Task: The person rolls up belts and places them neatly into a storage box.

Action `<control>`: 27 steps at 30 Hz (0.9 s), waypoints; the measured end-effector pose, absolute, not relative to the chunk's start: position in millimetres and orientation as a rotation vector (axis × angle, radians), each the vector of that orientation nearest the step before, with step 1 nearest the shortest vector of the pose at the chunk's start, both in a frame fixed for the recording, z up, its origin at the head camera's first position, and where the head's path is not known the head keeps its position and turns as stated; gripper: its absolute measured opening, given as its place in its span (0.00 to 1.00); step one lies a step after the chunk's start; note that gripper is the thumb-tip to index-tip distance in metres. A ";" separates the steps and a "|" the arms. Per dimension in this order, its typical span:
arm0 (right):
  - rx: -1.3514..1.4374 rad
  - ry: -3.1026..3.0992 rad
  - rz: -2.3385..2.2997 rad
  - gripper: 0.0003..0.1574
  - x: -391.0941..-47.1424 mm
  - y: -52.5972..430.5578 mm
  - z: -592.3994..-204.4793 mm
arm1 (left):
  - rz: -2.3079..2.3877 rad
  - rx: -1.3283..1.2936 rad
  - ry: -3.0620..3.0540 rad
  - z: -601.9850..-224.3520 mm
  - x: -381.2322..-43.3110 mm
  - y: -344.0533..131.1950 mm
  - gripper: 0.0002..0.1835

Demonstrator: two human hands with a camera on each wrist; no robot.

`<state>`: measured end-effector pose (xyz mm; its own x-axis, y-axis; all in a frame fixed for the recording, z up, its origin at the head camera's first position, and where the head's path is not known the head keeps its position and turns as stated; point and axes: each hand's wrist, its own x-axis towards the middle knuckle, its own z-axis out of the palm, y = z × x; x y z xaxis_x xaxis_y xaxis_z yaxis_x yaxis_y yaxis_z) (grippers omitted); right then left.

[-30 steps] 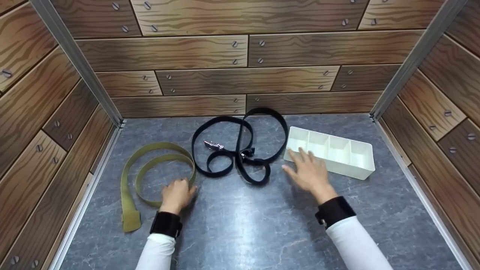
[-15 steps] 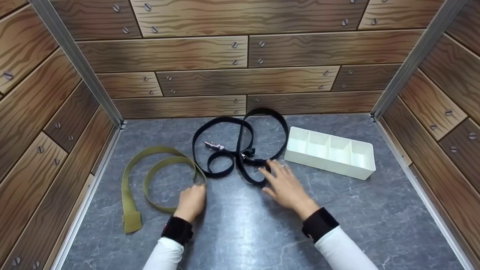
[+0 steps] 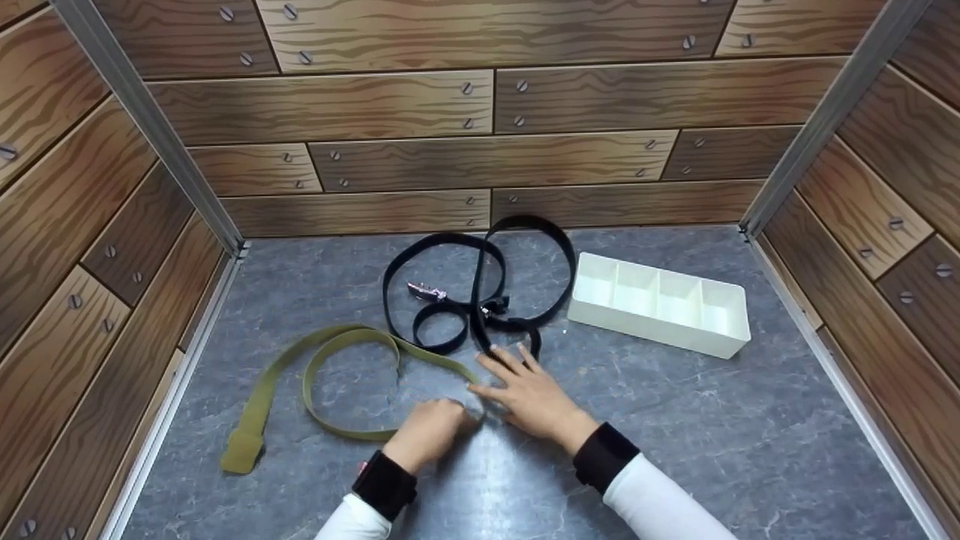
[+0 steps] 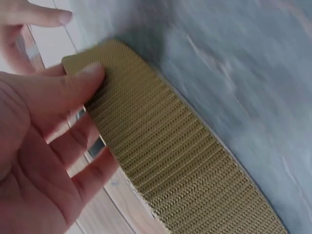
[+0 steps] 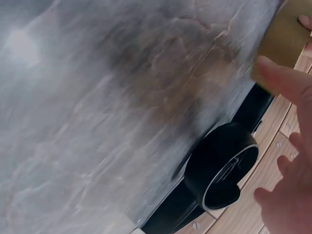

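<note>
An olive webbing belt [image 3: 256,401] lies on the grey surface in loose loops, its square end at the left. My left hand [image 3: 429,431] pinches the belt between thumb and fingers; the left wrist view shows the thumb pressed on the woven strap [image 4: 161,136]. Just right of it, my right hand [image 3: 536,397] has its fingers spread, the thumb at the belt's near bend. In the right wrist view that thumb overlaps the olive strap [image 5: 280,44]; whether it presses is unclear. A black belt [image 3: 387,289] lies coiled behind, near the right fingertips.
A white tray [image 3: 652,334] with several compartments stands to the right of the black belt. Shiny metal clasps [image 3: 427,291] lie within the black loops. Wood-patterned walls [image 3: 480,161] enclose the back and both sides.
My left hand has moved right and nearer, drawing the olive belt along and shifting its loops. My right hand has come left from the tray to the olive belt.
</note>
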<state>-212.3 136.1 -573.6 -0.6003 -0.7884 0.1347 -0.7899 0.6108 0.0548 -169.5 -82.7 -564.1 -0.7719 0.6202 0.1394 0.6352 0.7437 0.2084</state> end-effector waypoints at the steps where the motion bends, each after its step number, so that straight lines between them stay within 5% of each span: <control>1: 1.354 -2.663 -0.012 0.40 -212.9 135.1 -575.1 | -0.399 -1.077 -2.876 -564.4 -168.5 -80.9 0.12; 8: 1.448 -2.579 0.078 0.12 -217.2 144.2 -582.6 | -0.372 -1.169 -2.803 -569.0 -168.7 -83.0 0.15; 18: 1.171 -2.697 0.213 0.25 -219.9 200.6 -575.6 | -0.388 -0.920 -2.797 -573.4 -177.5 -119.6 0.05; 27: 0.832 -2.933 0.369 0.25 -222.0 265.6 -573.3 | -0.440 -0.910 -2.906 -575.3 -180.8 -131.6 0.11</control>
<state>-222.0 265.6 -573.3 -0.8510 -0.5084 0.1320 -0.5252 0.8246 -0.2101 -180.8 -131.6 -575.3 -0.8230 0.5491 0.1457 0.5676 0.7843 0.2505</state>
